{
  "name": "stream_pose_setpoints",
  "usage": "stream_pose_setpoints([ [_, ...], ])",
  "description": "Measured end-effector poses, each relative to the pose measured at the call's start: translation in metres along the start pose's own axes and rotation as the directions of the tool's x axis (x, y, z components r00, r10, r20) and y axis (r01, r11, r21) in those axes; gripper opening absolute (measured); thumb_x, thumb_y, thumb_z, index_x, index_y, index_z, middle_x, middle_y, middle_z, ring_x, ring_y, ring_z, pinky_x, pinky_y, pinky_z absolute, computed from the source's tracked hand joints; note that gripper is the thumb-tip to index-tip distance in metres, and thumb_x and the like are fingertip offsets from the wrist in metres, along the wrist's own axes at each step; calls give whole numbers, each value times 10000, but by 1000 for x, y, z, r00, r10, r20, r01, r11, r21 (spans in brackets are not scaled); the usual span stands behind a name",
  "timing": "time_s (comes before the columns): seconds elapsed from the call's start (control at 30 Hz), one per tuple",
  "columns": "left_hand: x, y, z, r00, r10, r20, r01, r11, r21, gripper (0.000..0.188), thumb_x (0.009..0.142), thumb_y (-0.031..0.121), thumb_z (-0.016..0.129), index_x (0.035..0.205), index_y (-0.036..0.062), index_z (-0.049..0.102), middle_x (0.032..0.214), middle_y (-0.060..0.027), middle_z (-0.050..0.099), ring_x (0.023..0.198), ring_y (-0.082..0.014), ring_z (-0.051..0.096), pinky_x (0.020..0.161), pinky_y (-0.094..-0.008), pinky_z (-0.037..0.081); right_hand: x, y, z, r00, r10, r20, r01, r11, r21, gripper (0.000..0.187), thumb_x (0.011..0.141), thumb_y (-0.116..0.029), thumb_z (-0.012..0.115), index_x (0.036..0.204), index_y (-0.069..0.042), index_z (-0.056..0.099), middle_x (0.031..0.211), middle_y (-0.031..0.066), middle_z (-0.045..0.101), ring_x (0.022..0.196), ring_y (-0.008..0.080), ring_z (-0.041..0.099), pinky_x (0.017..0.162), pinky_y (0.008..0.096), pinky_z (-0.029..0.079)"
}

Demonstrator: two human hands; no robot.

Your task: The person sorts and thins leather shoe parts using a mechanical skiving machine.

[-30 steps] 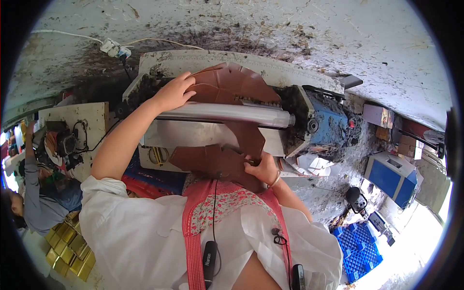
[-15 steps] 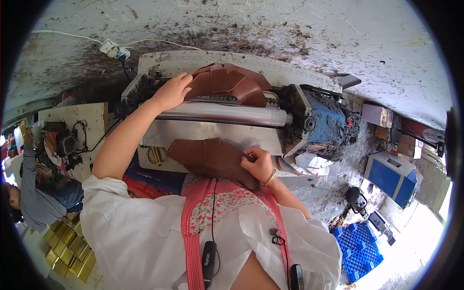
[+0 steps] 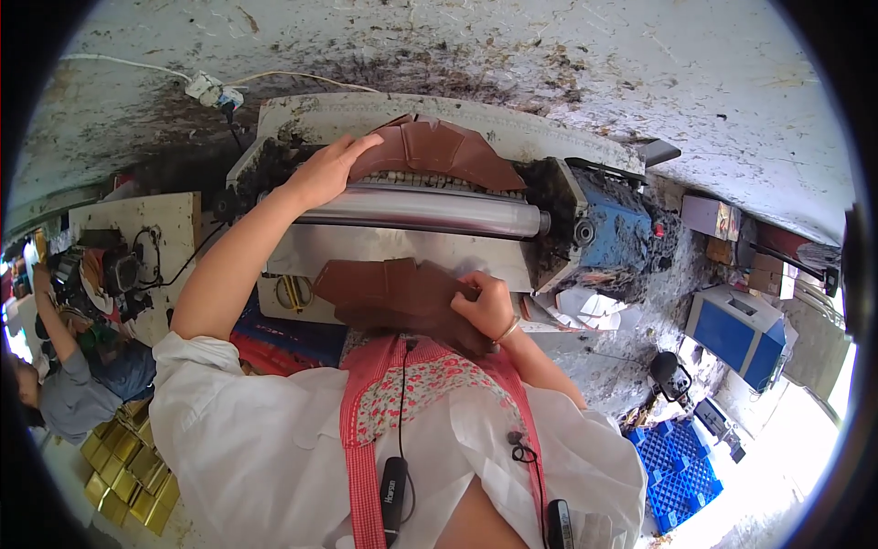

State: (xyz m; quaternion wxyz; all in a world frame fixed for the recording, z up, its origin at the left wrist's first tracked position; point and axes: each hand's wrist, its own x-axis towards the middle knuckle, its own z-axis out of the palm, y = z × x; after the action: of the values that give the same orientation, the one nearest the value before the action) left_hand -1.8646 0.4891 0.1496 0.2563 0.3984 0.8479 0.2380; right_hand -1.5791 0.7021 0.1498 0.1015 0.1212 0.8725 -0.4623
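My left hand reaches over the metal roller of a machine. Its fingers lie stretched out on the left end of a curved brown leather-like piece, which rests behind the roller with its arch away from me. The underside of that hand is hidden. Close to my waist, my right hand pinches the right part of more brown leather-like pieces. They seem to lie in a stack, though how many I cannot tell. The stack overlaps the front edge of the machine's metal plate.
A dirty blue housing closes the machine's right end. Scraps lie below it. Yellow-handled scissors sit left of the stack. At far left, another person works beside gold-coloured pieces. A blue crate stands lower right.
The curved piece behind the roller has shifted right and flattened out, its right end no longer drooping over the roller. My left fingers have stretched further right. My right hand has barely moved.
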Motion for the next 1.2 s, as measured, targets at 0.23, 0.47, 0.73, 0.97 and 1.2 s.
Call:
stream_pose_setpoints([
  [0.23,4,-8,-4,980,-129,151,124,992,37,275,818,-31,477,1036,75,608,1142,-195,484,1053,-385,525,849,-423,438,1,24,23,980,12,-201,-16,1000,-21,270,735,-153,706,897,32,594,710,147,659,650,205,659,637,316,516],
  [0.47,-2,-9,-2,997,80,-19,-81,995,-50,119,829,138,622,845,34,567,1020,-189,493,971,-362,547,823,-425,436,-6,0,6,993,28,-116,-11,990,143,764,619,-405,843,1103,42,456,903,204,645,851,288,658,726,368,511],
  [0.73,2,38,-34,986,131,-102,-138,988,-63,211,826,85,625,773,21,432,809,-151,456,738,-359,483,756,-432,425,-12,-35,2,895,71,440,-12,991,-135,641,611,-351,830,1042,50,575,856,209,648,773,333,642,685,363,495],
  [0.97,0,69,-75,933,327,-152,-313,944,107,114,851,66,567,857,7,468,866,-141,472,765,-341,526,664,-416,427,-16,-66,-37,829,-326,455,176,923,341,433,776,-156,722,1141,32,584,927,126,676,830,166,634,757,278,493],
  [1.2,42,50,-99,901,361,-243,-285,912,295,112,891,72,500,978,12,465,951,-167,485,868,-383,522,720,-436,429,-9,-4,12,988,-60,146,-14,890,456,345,802,-115,696,1097,13,574,975,63,642,869,123,578,796,263,476],
])
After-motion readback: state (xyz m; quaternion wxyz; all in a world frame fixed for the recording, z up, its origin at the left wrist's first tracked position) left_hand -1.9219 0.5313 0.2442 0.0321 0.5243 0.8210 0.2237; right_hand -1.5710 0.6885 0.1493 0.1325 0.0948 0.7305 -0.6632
